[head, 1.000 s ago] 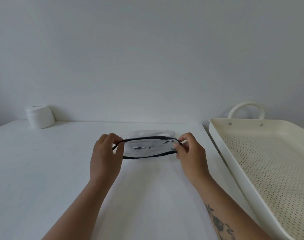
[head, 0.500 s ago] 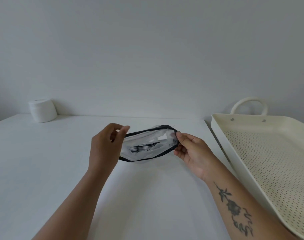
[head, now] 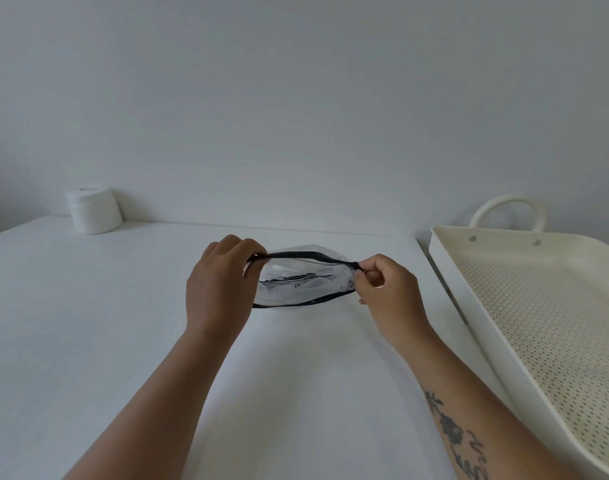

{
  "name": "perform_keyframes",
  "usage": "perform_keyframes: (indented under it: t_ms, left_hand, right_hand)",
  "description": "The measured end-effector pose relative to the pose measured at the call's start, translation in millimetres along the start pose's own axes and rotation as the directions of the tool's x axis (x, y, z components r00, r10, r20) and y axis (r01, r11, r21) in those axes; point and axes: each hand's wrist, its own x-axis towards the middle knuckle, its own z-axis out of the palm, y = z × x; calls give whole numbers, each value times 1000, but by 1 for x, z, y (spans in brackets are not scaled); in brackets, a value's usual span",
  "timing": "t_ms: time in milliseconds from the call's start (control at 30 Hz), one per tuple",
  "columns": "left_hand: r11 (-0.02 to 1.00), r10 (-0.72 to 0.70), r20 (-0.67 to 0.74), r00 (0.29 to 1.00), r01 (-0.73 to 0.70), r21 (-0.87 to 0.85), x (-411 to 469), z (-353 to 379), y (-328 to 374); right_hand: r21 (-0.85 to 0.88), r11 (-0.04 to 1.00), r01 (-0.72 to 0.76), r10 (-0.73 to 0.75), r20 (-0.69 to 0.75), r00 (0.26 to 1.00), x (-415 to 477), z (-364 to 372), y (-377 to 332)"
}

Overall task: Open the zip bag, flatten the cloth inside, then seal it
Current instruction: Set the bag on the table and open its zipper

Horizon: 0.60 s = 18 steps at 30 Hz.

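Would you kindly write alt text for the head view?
Two hands, left hand and right hand, hold a clear zip bag open by its dark rim above a white table, striped cloth inside. A cream perforated tray sits at right.

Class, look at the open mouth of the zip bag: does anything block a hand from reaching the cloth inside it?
Nothing visible does. The left hand and right hand hold the ends of the zip bag, its black-edged mouth gapes open, and the cloth lies in plain sight inside. Either hand would first have to let go, though.
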Motion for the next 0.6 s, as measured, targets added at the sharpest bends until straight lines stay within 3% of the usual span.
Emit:
perform_keyframes:
  t_ms: [67,167,200,267,333,400,500,600]
  left_hand:
    - [1000,9,-13,1000,-9,-8,0,0,2]
    - [999,32,-34,999,-33,-22,-1,2,6]
    - [999,27,-43,999,-28,-30,-2,2,8]
    - [998,-11,-56,998,7,-58,-1,3,8]
    - [995,-56,-58,997,51,-84,-1,4,6]
    - [991,-88,-56,995,82,-107,-1,4,3]
    - [986,-116,-61,991,108,-123,-1,3,3]
    - [990,-87,-48,995,81,-114,-2,3,5]
  right_hand:
    - [-199,975,100,-110,-43,993,-2,4,-1]
    - [-324,941,94,-124,-74,990,-1,7,-2]
    - [-281,958,49,-71,-67,995,-1,7,-2]
    - [-4,991,-132,132,21,991,-1,6,-2]
    - [311,884,-347,283,233,930,-3,2,0]
    - [475,753,-456,272,406,872,-2,-2,1]
    - [511,723,-465,237,448,862,-1,-4,3]
    - [306,892,-331,254,265,930,-1,0,4]
